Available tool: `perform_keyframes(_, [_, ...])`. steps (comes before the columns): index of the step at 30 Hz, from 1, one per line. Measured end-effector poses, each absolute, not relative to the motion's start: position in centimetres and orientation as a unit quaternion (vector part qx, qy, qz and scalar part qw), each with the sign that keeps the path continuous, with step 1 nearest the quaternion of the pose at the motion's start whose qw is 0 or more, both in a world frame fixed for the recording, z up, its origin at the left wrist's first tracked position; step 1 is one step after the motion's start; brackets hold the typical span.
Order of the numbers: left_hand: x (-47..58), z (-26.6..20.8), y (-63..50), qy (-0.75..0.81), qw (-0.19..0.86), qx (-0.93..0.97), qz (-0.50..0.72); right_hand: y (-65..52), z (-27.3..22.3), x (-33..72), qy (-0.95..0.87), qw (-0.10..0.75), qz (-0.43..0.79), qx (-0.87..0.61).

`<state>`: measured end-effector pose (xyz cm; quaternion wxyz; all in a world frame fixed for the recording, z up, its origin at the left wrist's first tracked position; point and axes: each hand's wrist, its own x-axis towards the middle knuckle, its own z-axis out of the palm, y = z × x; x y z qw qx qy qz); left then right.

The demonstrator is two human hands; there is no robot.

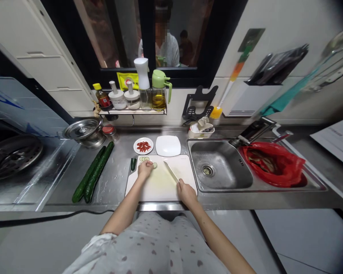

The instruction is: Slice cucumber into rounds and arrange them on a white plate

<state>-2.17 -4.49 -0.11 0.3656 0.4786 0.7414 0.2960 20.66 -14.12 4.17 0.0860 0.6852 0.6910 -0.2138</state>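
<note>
My left hand [145,169] is over the upper left of the white cutting board [162,191], its fingers pinched around a thin cucumber slice [154,165]. Just beyond those fingers, several more cucumber slices [143,158] lie along the board's far left edge. On the right of the board, my right hand [186,193] is closed around the handle of a kitchen knife [171,171], whose blade points forward and left. Two short cucumber ends [133,164] rest at the board's left edge. A wet patch marks the middle of the board.
Two long cucumbers [95,173] lie to the left. Behind the board stand a plate of chopped red chili [143,146] and a white square plate [168,145]. The sink [223,167] is on the right, with a red plastic bag [274,165] beside it. Condiments line a rack [134,112].
</note>
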Motion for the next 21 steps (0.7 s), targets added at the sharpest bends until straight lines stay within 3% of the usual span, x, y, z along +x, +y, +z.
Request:
perform_keyframes(8, [-1.3, -1.3, -8.4, 0.733, 0.400, 0.481, 0.268, -14.2, 4.5, 20.6, 0.696, 0.089, -0.210, 0.681])
perform_keyframes(15, [-0.4, -0.5, -9.8, 0.765, 0.329, 0.515, 0.203, -14.3, 4.9, 20.4, 0.692, 0.103, -0.216, 0.681])
perform_keyframes(21, [-0.4, -0.5, -10.1, 0.765, 0.276, 0.540, 0.217, -14.1, 5.3, 20.5, 0.701, 0.103, -0.210, 0.673])
